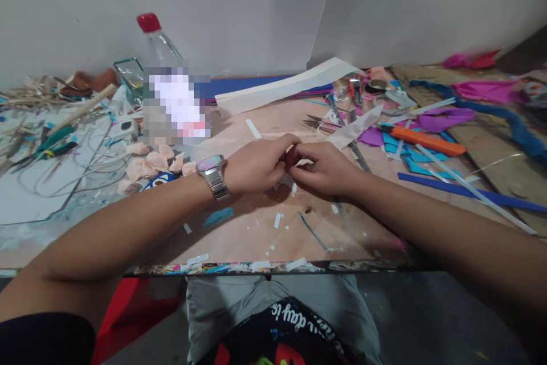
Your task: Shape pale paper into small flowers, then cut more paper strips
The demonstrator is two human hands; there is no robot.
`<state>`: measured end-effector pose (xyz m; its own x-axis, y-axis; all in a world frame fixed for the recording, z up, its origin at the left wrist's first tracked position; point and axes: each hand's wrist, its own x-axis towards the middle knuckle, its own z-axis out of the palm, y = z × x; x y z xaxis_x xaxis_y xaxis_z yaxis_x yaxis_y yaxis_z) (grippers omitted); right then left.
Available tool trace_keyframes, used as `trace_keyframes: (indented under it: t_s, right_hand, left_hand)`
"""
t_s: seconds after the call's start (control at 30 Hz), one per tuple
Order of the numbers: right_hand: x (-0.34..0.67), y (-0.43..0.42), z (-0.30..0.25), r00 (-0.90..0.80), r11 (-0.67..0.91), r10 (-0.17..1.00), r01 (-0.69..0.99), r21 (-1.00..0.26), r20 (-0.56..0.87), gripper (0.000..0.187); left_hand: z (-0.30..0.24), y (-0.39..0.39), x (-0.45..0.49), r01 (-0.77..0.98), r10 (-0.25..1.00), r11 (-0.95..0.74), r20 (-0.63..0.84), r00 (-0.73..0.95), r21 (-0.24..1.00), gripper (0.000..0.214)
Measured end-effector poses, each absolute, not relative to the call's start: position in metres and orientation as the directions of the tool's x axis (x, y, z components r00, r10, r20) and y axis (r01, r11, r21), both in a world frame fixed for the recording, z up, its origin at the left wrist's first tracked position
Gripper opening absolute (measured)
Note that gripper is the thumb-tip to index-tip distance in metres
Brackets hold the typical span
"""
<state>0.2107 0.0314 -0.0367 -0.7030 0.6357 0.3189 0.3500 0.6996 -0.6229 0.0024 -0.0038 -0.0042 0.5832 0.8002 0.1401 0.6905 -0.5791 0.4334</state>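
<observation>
My left hand (256,167), with a metal watch on its wrist, and my right hand (327,168) meet over the middle of the worktable (256,234). Both have their fingers curled and pinched together on a small white paper strip (304,162) that shows between the fingertips. Most of the strip is hidden inside the fingers. Small white paper scraps (277,220) lie on the table just under and in front of my hands.
A clear bottle with a red cap (159,46) stands at the back left. Pale paper petals (149,163) lie near my left wrist, green pliers (53,146) farther left. An orange cutter (427,140), scissors (320,122), blue and purple paper bits (410,151) lie to the right.
</observation>
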Motion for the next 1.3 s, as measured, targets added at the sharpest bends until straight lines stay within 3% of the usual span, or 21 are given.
trace_keyframes:
  t_s: [0.17, 0.57, 0.87, 1.1, 1.3]
  right_hand:
    - [0.21, 0.03, -0.035, -0.687, 0.705, 0.645, 0.364, -0.609, 0.336, 0.004]
    - [0.209, 0.028, -0.033, -0.591, 0.704, 0.691, 0.416, -0.576, 0.417, 0.013]
    - [0.209, 0.031, -0.037, -0.512, 0.744, 0.664, 0.383, -0.548, 0.545, 0.015]
    - [0.209, 0.026, -0.031, -0.434, 0.775, 0.632, 0.367, -0.514, 0.642, 0.017]
    - [0.209, 0.024, -0.031, -0.435, 0.798, 0.602, 0.36, -0.483, 0.67, 0.018]
  left_hand:
    - [-0.003, -0.002, 0.002, 0.663, 0.803, -0.561, 0.133, 0.58, 0.496, 0.036]
    - [0.0, 0.002, 0.001, 0.605, 0.854, -0.462, 0.14, 0.501, 0.649, 0.05]
    - [-0.005, 0.008, 0.0, 0.447, 0.862, -0.439, 0.226, 0.454, 0.779, 0.039]
    - [0.001, 0.009, 0.002, 0.208, 0.893, -0.288, 0.183, 0.412, 0.935, 0.027]
    - [0.002, 0.008, 0.002, 0.197, 0.895, -0.28, 0.181, 0.408, 0.94, 0.025]
